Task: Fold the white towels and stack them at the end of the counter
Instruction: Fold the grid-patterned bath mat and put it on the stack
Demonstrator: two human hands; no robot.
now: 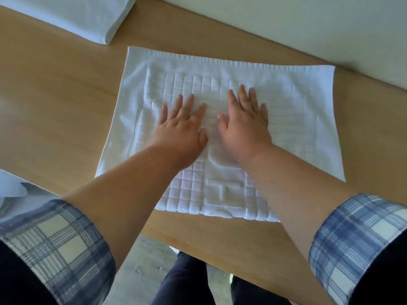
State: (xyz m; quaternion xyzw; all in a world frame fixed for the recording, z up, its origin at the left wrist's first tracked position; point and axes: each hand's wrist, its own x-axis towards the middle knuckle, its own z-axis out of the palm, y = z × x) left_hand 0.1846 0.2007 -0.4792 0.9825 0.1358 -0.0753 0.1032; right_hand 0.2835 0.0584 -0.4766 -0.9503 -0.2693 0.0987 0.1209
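The left hand (182,126) and the right hand (242,126) lie side by side, palms down, fingers straight and slightly spread, gripping nothing; both press flat on the middle of a white towel (297,111) with a raised checked weave. The towel lies spread on the wooden counter (55,102), right in front of the person, its far edge near the pale wall (308,29) and its near edge just short of the counter's front edge. Judging by the flat palms, the step in hand looks like smoothing the cloth. Whether it is already folded once I cannot tell, since the forearms cover part of the near edge. It is still too broad to count as finished, so it probably needs more folds before it is carried to the stack. Rolled plaid sleeves (55,245) frame the lower corners. At the far left of the counter, well apart from the towel, sits a neat pile of folded white cloth (88,16), cut off by the frame. That is likely the stack already begun, so part of the task seems done. At the left edge, nearer the person, a loose heap of white cloth (11,188) shows, likely towels waiting to be folded. No basket, bin or box shows, so the cloth lies on open surfaces as far as can be seen.
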